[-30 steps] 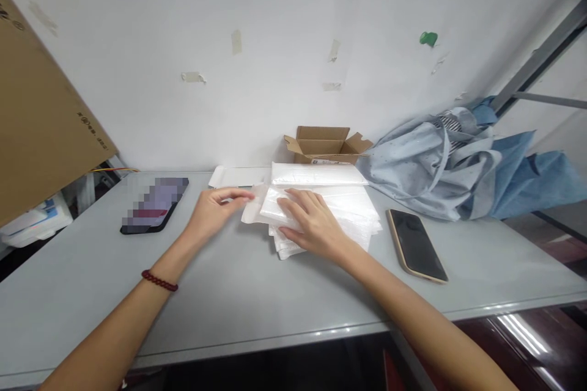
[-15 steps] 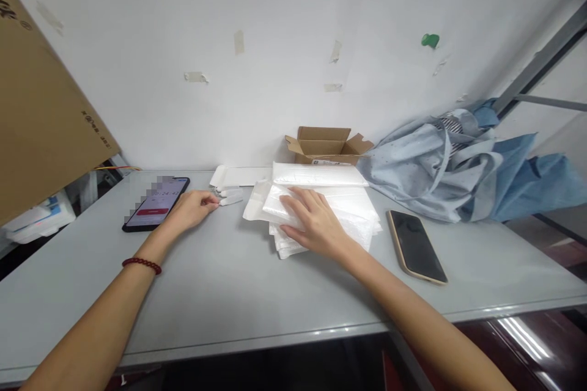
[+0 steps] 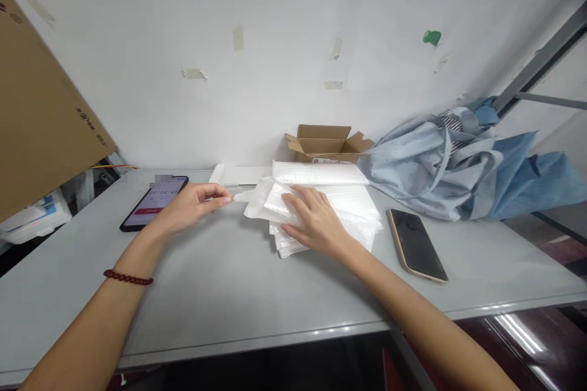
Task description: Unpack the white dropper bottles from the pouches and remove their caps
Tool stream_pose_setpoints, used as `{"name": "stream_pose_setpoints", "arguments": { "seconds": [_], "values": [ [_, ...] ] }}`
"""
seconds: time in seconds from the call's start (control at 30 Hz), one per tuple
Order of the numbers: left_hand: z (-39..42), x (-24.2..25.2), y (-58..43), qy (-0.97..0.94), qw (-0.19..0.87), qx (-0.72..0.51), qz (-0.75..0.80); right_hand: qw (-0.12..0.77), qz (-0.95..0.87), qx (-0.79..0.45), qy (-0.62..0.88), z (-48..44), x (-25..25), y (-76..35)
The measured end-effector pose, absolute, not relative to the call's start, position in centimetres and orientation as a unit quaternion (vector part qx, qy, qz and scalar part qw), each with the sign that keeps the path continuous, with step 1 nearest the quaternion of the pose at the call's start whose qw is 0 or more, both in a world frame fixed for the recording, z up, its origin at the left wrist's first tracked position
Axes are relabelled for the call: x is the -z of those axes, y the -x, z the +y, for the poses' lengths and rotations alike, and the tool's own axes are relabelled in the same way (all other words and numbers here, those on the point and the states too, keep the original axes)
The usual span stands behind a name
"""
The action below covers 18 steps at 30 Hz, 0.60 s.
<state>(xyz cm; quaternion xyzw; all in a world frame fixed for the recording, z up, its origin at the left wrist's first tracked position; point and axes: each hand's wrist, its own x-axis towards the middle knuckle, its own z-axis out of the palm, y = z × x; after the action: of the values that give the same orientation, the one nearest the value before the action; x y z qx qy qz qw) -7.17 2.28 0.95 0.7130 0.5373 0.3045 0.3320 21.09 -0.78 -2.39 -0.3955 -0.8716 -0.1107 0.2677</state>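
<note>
My left hand [image 3: 195,208] pinches the end of a small translucent white piece [image 3: 243,196] between thumb and fingertips. The piece points right, toward the flap of the top mailer; whether it touches the flap I cannot tell. My right hand [image 3: 316,223] lies on a stack of white bubble mailers [image 3: 351,204], fingers spread across the top one. Its flap [image 3: 257,200] sticks out to the left. Behind the stack lies another white padded mailer [image 3: 321,173].
An open cardboard box [image 3: 323,145] stands against the wall. At left, a phone showing a timer [image 3: 151,208] lies partly behind my left hand. Another phone [image 3: 417,245] rests at right, before a light-blue cloth bag [image 3: 426,165]. A large cardboard sheet [image 3: 41,110] leans at far left.
My left hand has moved right, carrying the small translucent piece from the table toward the mailer's flap. My right hand stays on the stack.
</note>
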Motion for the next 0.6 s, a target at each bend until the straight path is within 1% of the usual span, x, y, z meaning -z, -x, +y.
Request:
{"name": "stream_pose_setpoints", "arguments": {
  "seconds": [0.23, 0.43, 0.6],
  "values": [
    [1.5, -0.9, 5.1, -0.755, 0.303, -0.283, 0.508, 0.286, -0.874, 0.135, 0.369, -0.7, 2.5, -21.1],
    [2.0, -1.0, 6.9, -0.762, 0.201, -0.248, 0.564, 0.29, -0.874, 0.127, 0.368, -0.7, 2.5, -21.2],
    [1.5, -0.3, 4.9, -0.792, 0.188, -0.288, 0.504, 0.282, -0.884, 0.123, 0.352, -0.7, 2.5, -21.1]
  ]
}}
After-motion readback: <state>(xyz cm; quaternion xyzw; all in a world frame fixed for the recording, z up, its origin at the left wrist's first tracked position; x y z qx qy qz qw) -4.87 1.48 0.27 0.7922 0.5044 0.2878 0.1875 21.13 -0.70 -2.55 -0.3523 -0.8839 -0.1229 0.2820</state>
